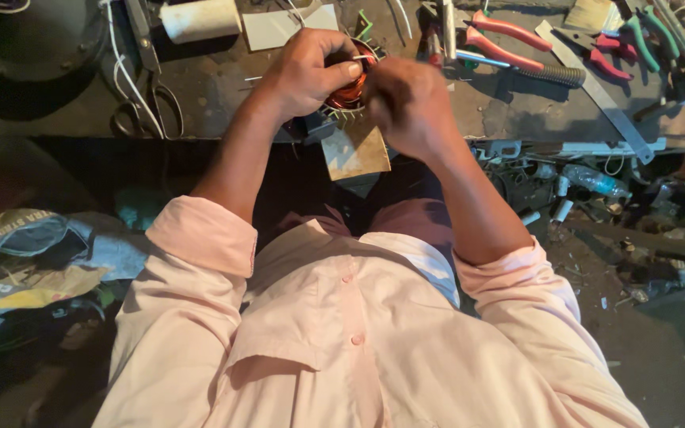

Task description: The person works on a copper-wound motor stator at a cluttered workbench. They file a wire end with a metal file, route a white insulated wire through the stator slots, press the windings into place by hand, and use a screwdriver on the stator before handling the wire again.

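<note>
Your dark, scuffed bench (223, 95) runs across the top, cluttered with red-handled pliers (509, 43), scissors (148, 111) and a steel ruler (596, 91); the dim floor (660, 317) to your right is strewn with scrap. At the bench's front edge your left hand (307, 71) has its grip closed around a copper-wound stator coil (350, 87). Your right hand (410, 107) is blurred beside it; its grip I cannot tell.

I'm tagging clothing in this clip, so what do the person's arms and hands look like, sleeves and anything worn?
Both arms wear a pale pink button-front shirt with long sleeves rolled up to about the elbow, leaving the forearms bare. The left hand and right hand are bare: no gloves, and no rings, watch or bracelet can be seen.
</note>
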A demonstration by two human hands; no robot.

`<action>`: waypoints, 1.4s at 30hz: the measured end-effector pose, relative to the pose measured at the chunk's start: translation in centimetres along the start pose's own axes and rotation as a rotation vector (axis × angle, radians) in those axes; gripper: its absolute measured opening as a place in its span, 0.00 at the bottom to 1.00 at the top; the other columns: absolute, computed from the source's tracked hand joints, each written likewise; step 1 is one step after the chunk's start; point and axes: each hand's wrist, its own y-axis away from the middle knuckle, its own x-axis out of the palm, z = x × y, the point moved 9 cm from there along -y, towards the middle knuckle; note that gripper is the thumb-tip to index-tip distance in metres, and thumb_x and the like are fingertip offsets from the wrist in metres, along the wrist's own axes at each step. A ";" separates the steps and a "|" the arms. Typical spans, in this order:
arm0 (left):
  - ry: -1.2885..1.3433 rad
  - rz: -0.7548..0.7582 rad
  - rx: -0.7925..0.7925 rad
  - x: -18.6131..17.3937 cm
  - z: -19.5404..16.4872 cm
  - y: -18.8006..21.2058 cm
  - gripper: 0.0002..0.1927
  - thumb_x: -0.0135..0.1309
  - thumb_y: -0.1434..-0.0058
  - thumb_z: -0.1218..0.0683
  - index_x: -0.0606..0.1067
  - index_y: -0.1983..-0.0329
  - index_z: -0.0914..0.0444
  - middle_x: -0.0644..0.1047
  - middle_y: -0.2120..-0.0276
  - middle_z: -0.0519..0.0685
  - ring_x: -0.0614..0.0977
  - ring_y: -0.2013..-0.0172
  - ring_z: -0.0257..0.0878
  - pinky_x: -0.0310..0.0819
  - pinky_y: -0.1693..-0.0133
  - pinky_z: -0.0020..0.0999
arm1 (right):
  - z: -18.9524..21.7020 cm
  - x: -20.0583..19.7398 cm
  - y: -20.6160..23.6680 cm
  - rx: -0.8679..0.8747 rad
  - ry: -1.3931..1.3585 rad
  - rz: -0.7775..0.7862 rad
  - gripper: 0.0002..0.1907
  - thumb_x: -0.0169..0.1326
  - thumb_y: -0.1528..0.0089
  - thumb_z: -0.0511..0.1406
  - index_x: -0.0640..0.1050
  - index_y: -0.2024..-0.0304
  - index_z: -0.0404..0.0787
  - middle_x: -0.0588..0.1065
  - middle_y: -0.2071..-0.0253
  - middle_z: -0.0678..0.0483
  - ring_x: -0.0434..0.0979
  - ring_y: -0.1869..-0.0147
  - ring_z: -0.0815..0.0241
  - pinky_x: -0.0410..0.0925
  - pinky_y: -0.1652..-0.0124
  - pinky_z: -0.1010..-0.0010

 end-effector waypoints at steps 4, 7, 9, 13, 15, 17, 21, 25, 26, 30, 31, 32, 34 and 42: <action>-0.002 -0.069 0.018 -0.6 0.6 0.0 0.07 0.57 0.37 0.58 0.77 0.63 0.68 0.81 0.70 0.45 0.79 0.69 0.28 0.78 0.65 0.29 | 0.2 0.3 -0.8 0.036 0.181 -0.017 0.04 0.60 0.41 0.32 0.77 0.67 0.39 0.75 0.70 0.47 0.78 0.65 0.43 0.69 0.67 0.54; -0.133 -0.071 0.079 -0.5 0.5 0.0 0.08 0.60 0.35 0.58 0.77 0.66 0.70 0.78 0.72 0.47 0.75 0.70 0.30 0.73 0.66 0.32 | 1.3 1.2 -1.0 -0.034 0.161 0.040 0.04 0.60 0.44 0.32 0.77 0.67 0.39 0.75 0.70 0.47 0.78 0.66 0.43 0.69 0.68 0.55; -0.163 -0.091 0.111 -0.7 0.4 0.0 0.07 0.58 0.35 0.58 0.78 0.63 0.69 0.79 0.71 0.46 0.78 0.69 0.29 0.75 0.65 0.30 | 1.3 0.8 -1.2 -0.034 0.170 -0.005 0.05 0.60 0.41 0.32 0.77 0.66 0.39 0.76 0.68 0.47 0.78 0.63 0.43 0.69 0.66 0.55; 0.055 -0.086 0.022 -0.6 1.4 -0.2 0.07 0.55 0.33 0.57 0.77 0.62 0.68 0.79 0.70 0.44 0.76 0.68 0.27 0.75 0.64 0.29 | 1.1 0.8 -1.6 -0.033 0.272 0.010 0.04 0.62 0.41 0.34 0.80 0.66 0.42 0.77 0.69 0.48 0.79 0.65 0.44 0.70 0.67 0.55; -0.114 -0.086 0.122 -0.6 0.3 -0.2 0.07 0.55 0.33 0.57 0.78 0.61 0.68 0.79 0.69 0.44 0.76 0.67 0.29 0.74 0.63 0.29 | 0.9 1.4 -1.7 -0.021 0.151 0.078 0.04 0.60 0.43 0.32 0.80 0.65 0.43 0.78 0.69 0.48 0.80 0.65 0.45 0.71 0.66 0.57; -0.138 -0.075 0.127 -0.4 0.1 -0.2 0.08 0.54 0.32 0.57 0.77 0.60 0.68 0.78 0.69 0.44 0.76 0.66 0.29 0.73 0.62 0.29 | 0.2 1.3 -1.8 0.056 -0.081 0.067 0.05 0.57 0.41 0.31 0.79 0.62 0.40 0.78 0.66 0.49 0.82 0.61 0.47 0.73 0.62 0.59; -0.009 -0.088 0.044 -0.6 0.5 -0.1 0.08 0.52 0.31 0.57 0.76 0.62 0.68 0.77 0.70 0.43 0.75 0.68 0.28 0.73 0.64 0.29 | 0.7 -0.3 -2.1 -0.012 0.226 -0.096 0.04 0.62 0.41 0.31 0.79 0.64 0.38 0.78 0.67 0.46 0.79 0.64 0.42 0.69 0.66 0.55; -0.085 -0.077 0.093 -0.4 0.0 0.0 0.08 0.52 0.31 0.57 0.77 0.59 0.67 0.78 0.69 0.43 0.75 0.67 0.29 0.72 0.64 0.30 | 0.7 0.7 -1.9 -0.015 0.101 0.021 0.03 0.59 0.41 0.32 0.79 0.66 0.39 0.77 0.68 0.46 0.79 0.64 0.42 0.70 0.64 0.54; -0.087 -0.091 0.088 -0.6 0.1 0.0 0.08 0.52 0.30 0.57 0.77 0.59 0.67 0.78 0.69 0.43 0.76 0.67 0.29 0.73 0.63 0.30 | 0.9 0.2 -1.9 -0.027 -0.016 -0.030 0.03 0.57 0.39 0.31 0.78 0.62 0.39 0.77 0.65 0.46 0.80 0.61 0.42 0.72 0.60 0.56; -0.097 -0.106 0.086 -0.7 0.2 -0.2 0.09 0.53 0.29 0.56 0.76 0.61 0.68 0.77 0.69 0.45 0.75 0.66 0.30 0.73 0.63 0.31 | 0.5 0.1 -2.0 0.041 0.211 -0.050 0.04 0.59 0.37 0.34 0.79 0.66 0.39 0.75 0.70 0.45 0.77 0.64 0.39 0.67 0.67 0.52; -0.092 -0.099 0.081 -0.7 0.2 -0.2 0.09 0.53 0.29 0.56 0.76 0.61 0.68 0.76 0.70 0.45 0.74 0.67 0.31 0.71 0.64 0.32 | 1.0 0.5 -1.9 -0.017 0.137 -0.010 0.03 0.58 0.40 0.33 0.79 0.65 0.40 0.75 0.70 0.46 0.77 0.64 0.40 0.68 0.66 0.52; -0.107 -0.107 0.082 -0.7 0.2 -0.2 0.09 0.53 0.29 0.56 0.76 0.61 0.68 0.77 0.69 0.45 0.75 0.67 0.30 0.72 0.64 0.32 | 1.5 1.0 -1.7 -0.074 0.062 0.035 0.03 0.58 0.42 0.32 0.80 0.65 0.41 0.75 0.69 0.46 0.77 0.64 0.40 0.68 0.66 0.52; -0.117 -0.115 0.067 -0.7 0.3 -0.1 0.08 0.53 0.30 0.56 0.77 0.60 0.67 0.78 0.69 0.43 0.77 0.67 0.30 0.74 0.64 0.31 | 1.1 -0.4 -1.5 -0.101 0.100 -0.079 0.03 0.57 0.39 0.31 0.78 0.63 0.39 0.75 0.67 0.45 0.76 0.62 0.39 0.68 0.63 0.53; 0.226 -0.080 -0.086 -0.8 2.4 -0.8 0.08 0.53 0.35 0.57 0.79 0.60 0.67 0.78 0.70 0.42 0.74 0.71 0.27 0.69 0.68 0.25 | -2.8 -0.3 -0.1 0.125 0.026 0.026 0.03 0.55 0.40 0.30 0.76 0.64 0.34 0.72 0.71 0.42 0.74 0.66 0.39 0.67 0.65 0.56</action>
